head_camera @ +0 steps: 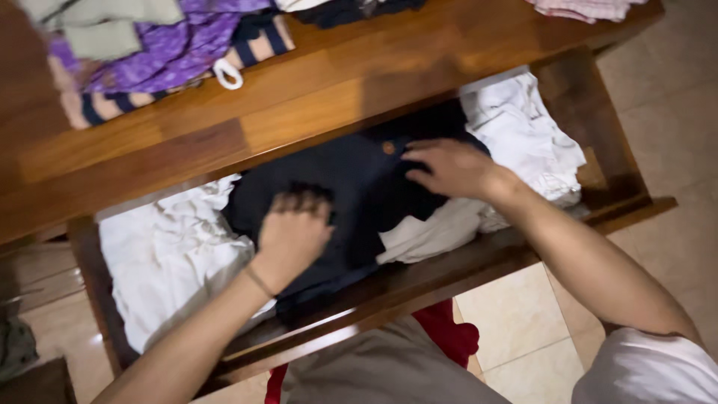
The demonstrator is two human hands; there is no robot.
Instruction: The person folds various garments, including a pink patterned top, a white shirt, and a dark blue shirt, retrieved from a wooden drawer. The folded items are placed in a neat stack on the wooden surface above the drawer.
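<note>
— Wooden dresser top [314, 97] sits beyond both hands, a purple and striped clothes pile [164, 52] lying on it past the left hand. What's below?

— An open drawer [449, 273]. The left hand [293, 233] is curled into a fist, gripping the dark navy garment [359, 187]; the right hand [449, 168] lies flat with fingers spread, pressing on the same garment.

— Around them?

— White cloth [172, 254] lies outside the left hand, more white fabric [523, 135] beyond the right. Pale floor tiles [523, 322] lie under the right forearm.
</note>
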